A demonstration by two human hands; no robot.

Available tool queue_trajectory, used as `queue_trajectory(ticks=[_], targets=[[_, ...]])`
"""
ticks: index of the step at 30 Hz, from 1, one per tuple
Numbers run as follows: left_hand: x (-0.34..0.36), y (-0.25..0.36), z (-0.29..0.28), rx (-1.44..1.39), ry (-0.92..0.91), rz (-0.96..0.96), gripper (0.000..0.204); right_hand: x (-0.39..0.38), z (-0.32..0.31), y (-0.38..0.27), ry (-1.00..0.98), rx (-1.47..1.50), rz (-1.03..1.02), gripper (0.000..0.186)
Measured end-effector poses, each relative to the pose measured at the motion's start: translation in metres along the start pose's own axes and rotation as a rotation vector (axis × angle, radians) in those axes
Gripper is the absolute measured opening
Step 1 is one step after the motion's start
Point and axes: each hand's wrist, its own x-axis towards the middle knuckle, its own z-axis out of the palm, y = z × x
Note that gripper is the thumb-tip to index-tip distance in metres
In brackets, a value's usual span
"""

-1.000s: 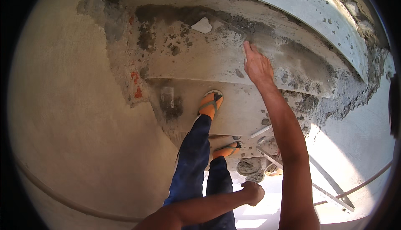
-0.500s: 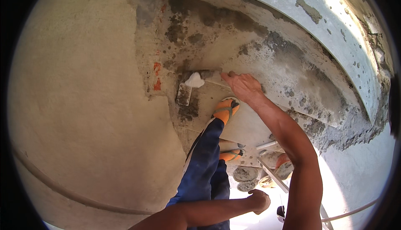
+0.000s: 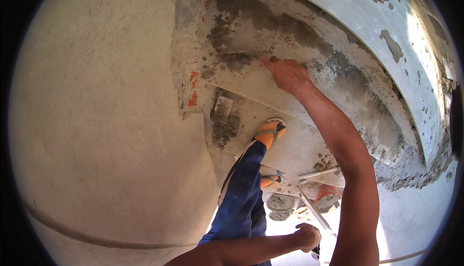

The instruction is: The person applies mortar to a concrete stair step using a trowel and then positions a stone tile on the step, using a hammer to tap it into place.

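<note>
My right hand (image 3: pixel 285 75) reaches onto a curved concrete step (image 3: pixel 256 92), fingers closed round something blurred and too indistinct to name. A smeared streak runs left from the fingertips over a dark wet patch (image 3: pixel 234 62). My left hand (image 3: pixel 307 237) is closed low in the view, near the bottom of my right forearm; what it holds, if anything, is hidden. My feet in orange socks and sandals (image 3: pixel 267 133) stand on the steps below. A pale rectangular piece (image 3: pixel 223 106) lies on the lower step by a dark damp patch.
A plastered wall (image 3: pixel 96 121) fills the left. A curved pale riser (image 3: pixel 401 63), spattered with mortar, arches at upper right. A white pipe (image 3: pixel 316 173), a straight bar (image 3: pixel 311 205), mortar containers (image 3: pixel 280 202) and an orange bucket (image 3: pixel 326 193) sit lower down.
The view has shifted. My right hand has swept left, then back up over the step. The white chip, earlier knocked down to the step's edge, is no longer visible.
</note>
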Motion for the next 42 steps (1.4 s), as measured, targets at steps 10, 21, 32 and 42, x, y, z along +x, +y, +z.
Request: queue_trajectory(ticks=[10, 21, 32, 42], targets=[[-0.002, -0.002, -0.007, -0.172, 0.147, 0.100, 0.037, 0.098, -0.015, -0.012, 0.210, 0.096, 0.342, 0.050], [0.028, -0.012, 0.052, -0.510, 0.318, 0.231, 0.039, -0.089, 0.105, -0.107, -0.002, 0.532, 0.082, 0.037], [0.035, -0.028, 0.086, -0.670, 0.037, 0.150, 0.040, -0.211, 0.135, 0.022, 0.739, 1.740, 0.624, 0.058], [0.037, -0.001, 0.061, 0.202, -0.332, -0.037, 0.027, -0.458, 0.277, 0.038, 1.483, 1.843, 1.034, 0.033]])
